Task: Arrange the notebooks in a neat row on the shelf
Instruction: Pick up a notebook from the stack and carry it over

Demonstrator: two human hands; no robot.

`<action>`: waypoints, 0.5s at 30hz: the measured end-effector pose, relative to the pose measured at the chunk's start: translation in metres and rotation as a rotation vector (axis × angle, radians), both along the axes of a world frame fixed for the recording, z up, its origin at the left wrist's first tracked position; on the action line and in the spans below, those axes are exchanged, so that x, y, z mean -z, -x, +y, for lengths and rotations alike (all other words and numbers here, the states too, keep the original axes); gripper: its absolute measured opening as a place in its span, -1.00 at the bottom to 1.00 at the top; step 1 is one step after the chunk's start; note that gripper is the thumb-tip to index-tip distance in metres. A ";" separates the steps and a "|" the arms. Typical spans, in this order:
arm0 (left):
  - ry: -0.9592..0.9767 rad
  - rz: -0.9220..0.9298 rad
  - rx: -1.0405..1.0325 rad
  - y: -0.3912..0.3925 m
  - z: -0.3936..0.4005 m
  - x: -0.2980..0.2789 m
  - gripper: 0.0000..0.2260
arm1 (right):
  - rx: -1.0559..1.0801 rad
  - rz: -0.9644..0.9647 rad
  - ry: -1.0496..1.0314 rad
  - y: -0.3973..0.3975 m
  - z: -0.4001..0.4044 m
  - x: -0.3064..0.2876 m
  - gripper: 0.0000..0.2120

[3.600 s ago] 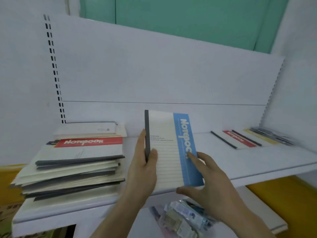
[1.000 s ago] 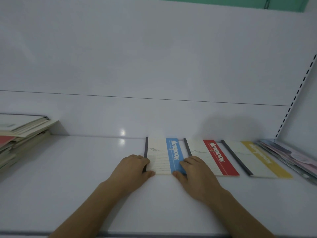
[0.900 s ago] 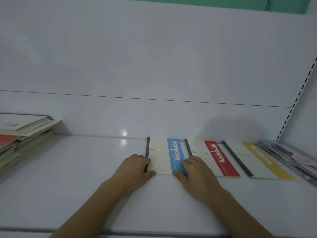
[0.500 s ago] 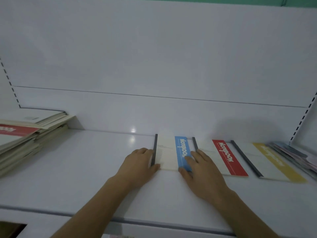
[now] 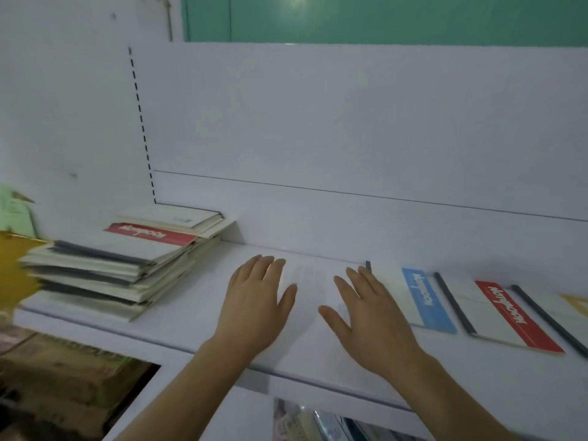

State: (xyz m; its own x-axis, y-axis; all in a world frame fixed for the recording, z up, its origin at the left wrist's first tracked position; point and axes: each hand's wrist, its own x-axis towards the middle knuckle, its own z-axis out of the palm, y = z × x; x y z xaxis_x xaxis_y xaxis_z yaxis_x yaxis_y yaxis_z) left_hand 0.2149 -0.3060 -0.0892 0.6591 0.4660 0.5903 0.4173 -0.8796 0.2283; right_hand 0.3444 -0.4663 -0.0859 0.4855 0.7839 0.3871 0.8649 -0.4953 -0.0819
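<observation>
A blue-striped notebook [image 5: 423,297] lies flat on the white shelf [image 5: 197,303], with a red-striped notebook [image 5: 506,316] to its right and the corner of a yellow-striped one [image 5: 577,302] at the frame's edge. An untidy stack of notebooks [image 5: 117,265], topped by a red-striped one, sits at the shelf's left end. My left hand [image 5: 257,300] and my right hand [image 5: 369,313] hover flat with fingers spread over the bare shelf between the stack and the row. Neither hand holds anything. My right hand overlaps the blue notebook's left edge.
The white back panel [image 5: 318,138] rises behind the shelf. Packaged items [image 5: 318,424] lie on a lower level under the shelf's front edge. Brown boxes [image 5: 63,377] sit at lower left, and a yellow object [image 5: 12,268] is beside the stack.
Both hands have let go of the blue notebook and moved left over bare shelf with fingers spread. The view has swung left, showing the stack in full.
</observation>
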 end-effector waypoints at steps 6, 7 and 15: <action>-0.040 -0.058 -0.053 0.104 0.064 -0.016 -0.59 | -0.092 0.018 -0.018 0.092 0.078 -0.007 -0.17; -0.044 -0.065 -0.062 0.121 0.076 -0.017 -0.59 | -0.101 0.024 -0.020 0.108 0.092 -0.008 -0.18; -0.049 -0.082 -0.172 0.199 0.167 -0.013 -0.62 | -0.192 0.051 -0.073 0.178 0.191 -0.022 -0.31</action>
State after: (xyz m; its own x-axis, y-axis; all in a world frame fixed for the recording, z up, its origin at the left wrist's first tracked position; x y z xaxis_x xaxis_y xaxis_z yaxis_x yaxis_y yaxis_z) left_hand 0.0162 -0.1391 -0.0763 0.5212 0.5370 0.6633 0.5445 -0.8077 0.2260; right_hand 0.1660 -0.2757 -0.0635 0.3506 0.8345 0.4250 0.9365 -0.3131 -0.1577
